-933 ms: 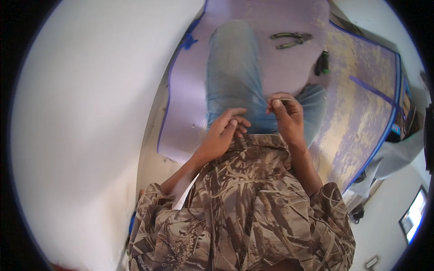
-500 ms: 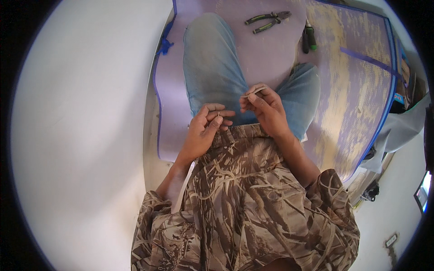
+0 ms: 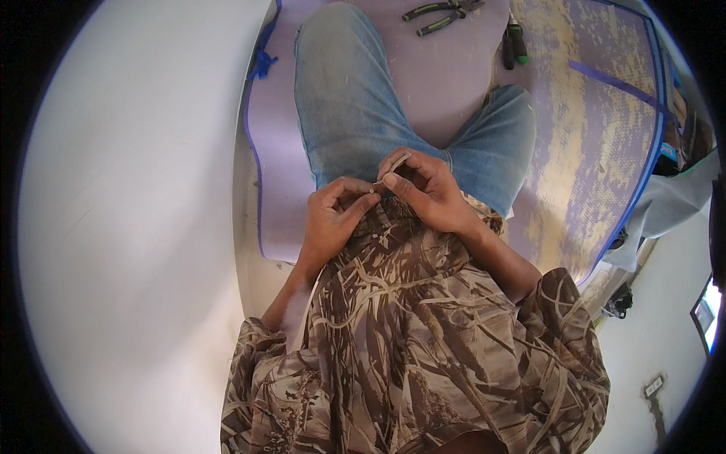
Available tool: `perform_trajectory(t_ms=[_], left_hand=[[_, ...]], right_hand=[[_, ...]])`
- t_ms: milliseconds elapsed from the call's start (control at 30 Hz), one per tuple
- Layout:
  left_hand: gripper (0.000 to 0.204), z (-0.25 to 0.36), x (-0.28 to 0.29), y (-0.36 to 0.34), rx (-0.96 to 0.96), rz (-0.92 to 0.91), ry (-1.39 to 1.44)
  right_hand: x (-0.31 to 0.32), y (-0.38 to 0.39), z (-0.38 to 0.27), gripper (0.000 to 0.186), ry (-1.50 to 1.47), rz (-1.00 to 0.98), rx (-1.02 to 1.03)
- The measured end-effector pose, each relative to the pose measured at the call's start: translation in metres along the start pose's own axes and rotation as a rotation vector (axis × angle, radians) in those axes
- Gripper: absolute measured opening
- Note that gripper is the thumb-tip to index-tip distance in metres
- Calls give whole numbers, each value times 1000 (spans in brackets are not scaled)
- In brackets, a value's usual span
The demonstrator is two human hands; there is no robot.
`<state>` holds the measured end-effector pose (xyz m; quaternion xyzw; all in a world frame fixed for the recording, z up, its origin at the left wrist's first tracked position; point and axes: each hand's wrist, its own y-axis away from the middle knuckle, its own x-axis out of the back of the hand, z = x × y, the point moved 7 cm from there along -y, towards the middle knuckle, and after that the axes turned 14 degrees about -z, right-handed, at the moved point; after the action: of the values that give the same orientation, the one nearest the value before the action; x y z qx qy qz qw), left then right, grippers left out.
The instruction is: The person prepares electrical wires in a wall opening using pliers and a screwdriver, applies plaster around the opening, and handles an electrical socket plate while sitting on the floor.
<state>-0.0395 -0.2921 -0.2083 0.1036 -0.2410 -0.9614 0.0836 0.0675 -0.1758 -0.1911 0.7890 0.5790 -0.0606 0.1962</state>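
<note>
A thin pale strip [image 3: 399, 162] lies in the right hand [image 3: 428, 188], above the lap, its thumb and forefinger pinching it. The strip's long axis slants, one end out beyond the right fingers, away from the body and to the right, the other pointing back left toward the left hand [image 3: 333, 216]. So the right hand is the nearer, being on the strip itself; the left is just beside its near end, and whether it touches that end is too fine to tell. The left thumb and forefinger are pressed together on a pale bit [image 3: 371, 191], too small to make out. The two hands' fingertips almost meet.

Around them are the jeans [image 3: 344, 98], bent at the knees, and the camouflage shirt [image 3: 423, 318]. Beyond the knees, pliers [image 3: 442, 15] lie on the mat [image 3: 454, 76], well apart from both hands. A green-and-black tool [image 3: 514, 45] lies at the mat's right edge, and a blue tie [image 3: 262, 64] at its left edge. Farther right, a purple strap [image 3: 616, 85] crosses a worn mat [image 3: 575, 151] toward its blue right edge.
</note>
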Motion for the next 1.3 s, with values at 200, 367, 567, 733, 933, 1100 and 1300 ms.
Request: perform_trajectory(t_ms=[200, 367, 567, 733, 933, 1100, 1300], left_hand=[[9, -1, 0, 1, -9, 26, -11], [9, 2, -1, -1, -36, 10, -1], [10, 4, -5, -3, -77, 18, -207], [11, 10, -14, -4, -210, -67, -521], [12, 5, -13, -4, -183, -34, -152], [14, -7, -8, -2, -125, -25, -96], [13, 3, -6, -2, -131, 3, -210]], right_hand=[[-2, 1, -4, 14, 36, -48, -48], [-3, 1, -5, 13, 67, -54, -51], [-7, 3, -23, 9, 596, -63, 110], [-3, -2, -18, 9, 688, -224, -32], [25, -3, -8, 13, -87, -255, -89], [10, 9, -15, 8, 49, -71, -90], [4, 10, -23, 10, 429, 23, 67]])
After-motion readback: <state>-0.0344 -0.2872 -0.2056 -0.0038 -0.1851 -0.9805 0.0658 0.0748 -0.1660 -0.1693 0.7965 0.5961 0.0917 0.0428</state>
